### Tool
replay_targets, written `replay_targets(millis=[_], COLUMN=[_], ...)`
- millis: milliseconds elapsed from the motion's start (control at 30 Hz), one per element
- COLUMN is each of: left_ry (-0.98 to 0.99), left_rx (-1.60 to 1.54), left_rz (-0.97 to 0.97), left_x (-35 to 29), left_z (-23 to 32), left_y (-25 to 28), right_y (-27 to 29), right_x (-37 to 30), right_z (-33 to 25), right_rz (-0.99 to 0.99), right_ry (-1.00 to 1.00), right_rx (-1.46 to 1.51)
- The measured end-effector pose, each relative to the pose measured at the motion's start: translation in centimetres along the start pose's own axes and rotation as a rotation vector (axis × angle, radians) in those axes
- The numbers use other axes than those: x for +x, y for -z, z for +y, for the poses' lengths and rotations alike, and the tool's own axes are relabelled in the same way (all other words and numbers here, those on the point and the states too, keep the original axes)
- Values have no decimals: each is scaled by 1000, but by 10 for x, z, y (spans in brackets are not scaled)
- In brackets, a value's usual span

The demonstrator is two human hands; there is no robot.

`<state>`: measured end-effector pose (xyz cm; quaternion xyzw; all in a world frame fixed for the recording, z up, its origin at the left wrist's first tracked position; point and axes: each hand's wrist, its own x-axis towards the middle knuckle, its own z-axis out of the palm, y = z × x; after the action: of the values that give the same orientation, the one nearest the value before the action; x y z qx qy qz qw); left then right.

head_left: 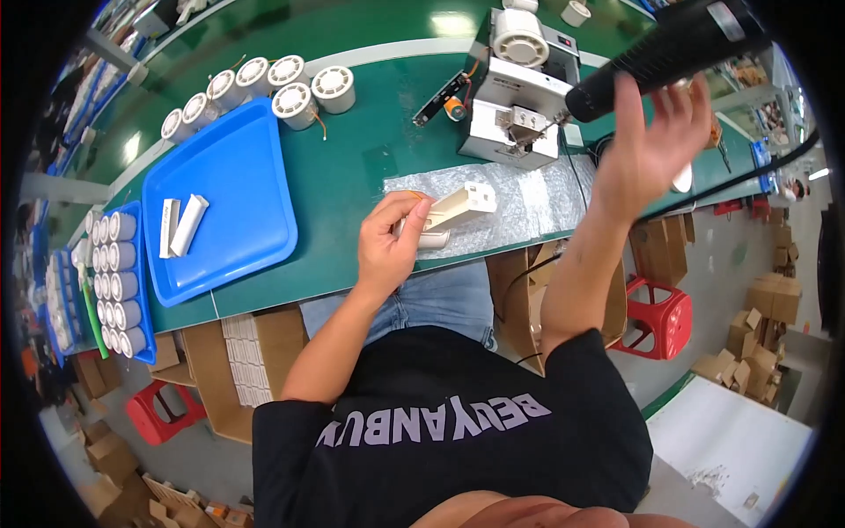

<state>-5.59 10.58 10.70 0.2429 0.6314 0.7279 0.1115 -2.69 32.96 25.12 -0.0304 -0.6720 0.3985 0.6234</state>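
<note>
My left hand is closed around a long white plastic housing, held low above the front edge of the green workbench. Part of another white piece shows under its fingers. An orange wire lies at my fingertips. My right hand is raised at the right, slightly smeared, with thumb and fingers apart. Its thumb overlaps the underside of a black electric screwdriver; whether it touches is unclear. The screwdriver slants down to the left, its bit close to a white screw feeder.
Bubble wrap covers the bench before me. Left stands a blue tray with two white long pieces; behind it are several white slotted cylinders. A second blue tray holds white cylinders. A black cable crosses at right.
</note>
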Motion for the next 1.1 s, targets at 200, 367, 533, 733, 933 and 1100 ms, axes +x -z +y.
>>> replay_targets(millis=[200,367,533,733,933,1100], left_ry=[-133,-215,-211,-210,-206,-229], left_rx=[194,108,135,145,164,180], left_rz=[107,125,109,86,79,114], left_x=[2,5,11,10,11,9], left_z=[-4,-11,-5,-9,-13,-12], left_y=[-12,-18,-14,-14,-13,-14], right_y=[-5,-17,-57,-29,-48,-54], right_x=[40,75,71,75,58,70], right_z=[-17,-17,4,6,3,14], right_rz=[-165,-105,-92,-384,-142,-114], right_ry=[105,59,82,112,157,37], right_rx=[394,163,125,265,49,137])
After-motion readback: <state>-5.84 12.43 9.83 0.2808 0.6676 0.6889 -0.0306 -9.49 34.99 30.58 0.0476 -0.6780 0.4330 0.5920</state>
